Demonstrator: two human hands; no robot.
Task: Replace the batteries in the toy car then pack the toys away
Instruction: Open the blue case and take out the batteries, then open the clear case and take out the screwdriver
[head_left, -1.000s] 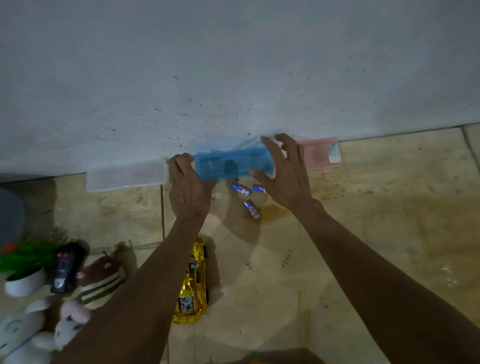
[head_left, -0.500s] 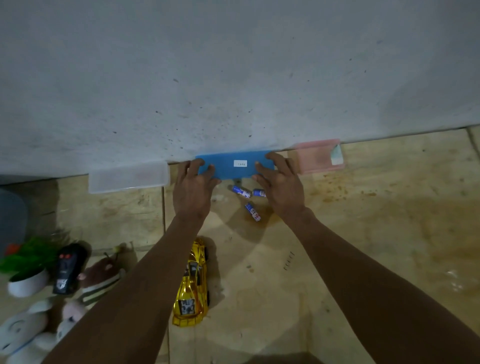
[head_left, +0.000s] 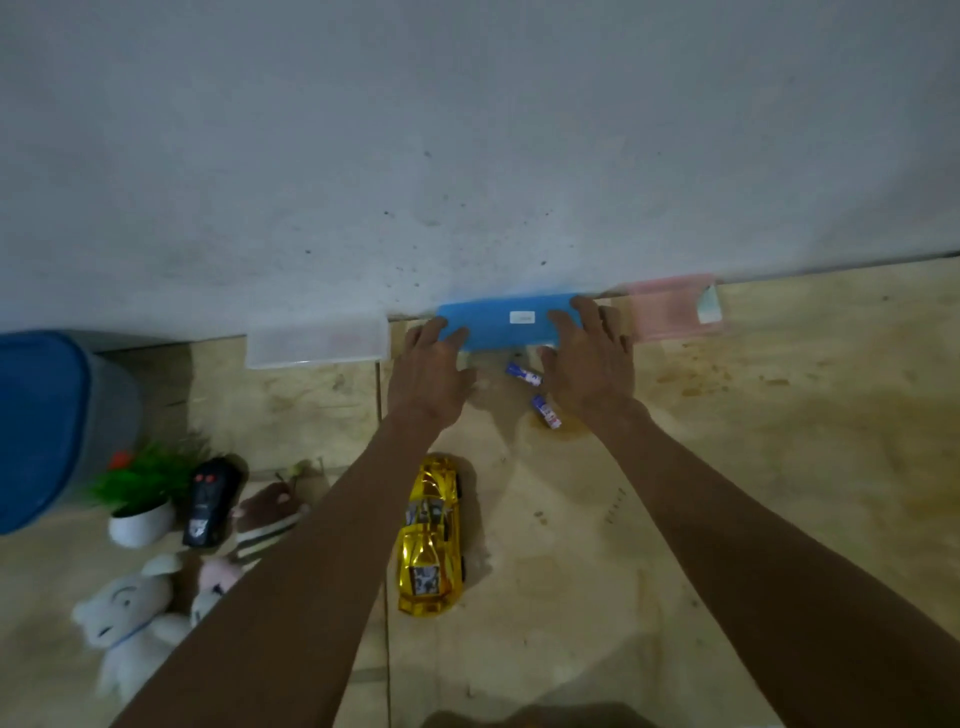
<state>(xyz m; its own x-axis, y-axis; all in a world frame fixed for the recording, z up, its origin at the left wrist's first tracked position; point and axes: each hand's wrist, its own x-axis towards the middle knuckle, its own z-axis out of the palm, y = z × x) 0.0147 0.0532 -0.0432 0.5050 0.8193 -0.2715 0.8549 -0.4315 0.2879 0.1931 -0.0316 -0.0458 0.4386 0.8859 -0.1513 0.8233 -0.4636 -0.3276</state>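
Note:
A blue plastic box (head_left: 511, 321) with a small white label lies on the floor against the wall. My left hand (head_left: 430, 370) rests on its left end and my right hand (head_left: 588, 358) on its right end, fingers laid flat on the lid. Two blue-and-white batteries (head_left: 523, 373) lie just in front of the box between my hands, one of them partly under my right palm. The gold toy car (head_left: 430, 535) stands on the floor behind my left wrist, nose toward the wall. A black remote control (head_left: 208, 501) lies at the left.
A clear box (head_left: 317, 340) and a pink box (head_left: 672, 306) flank the blue one along the wall. A blue bin (head_left: 47, 426) stands far left. A small potted plant (head_left: 140, 493) and plush toys (head_left: 130, 618) lie at the lower left, partly behind my left forearm.
My hands came down from gripping the blue box's ends to lying flat on its lid. The box now sits level against the wall.

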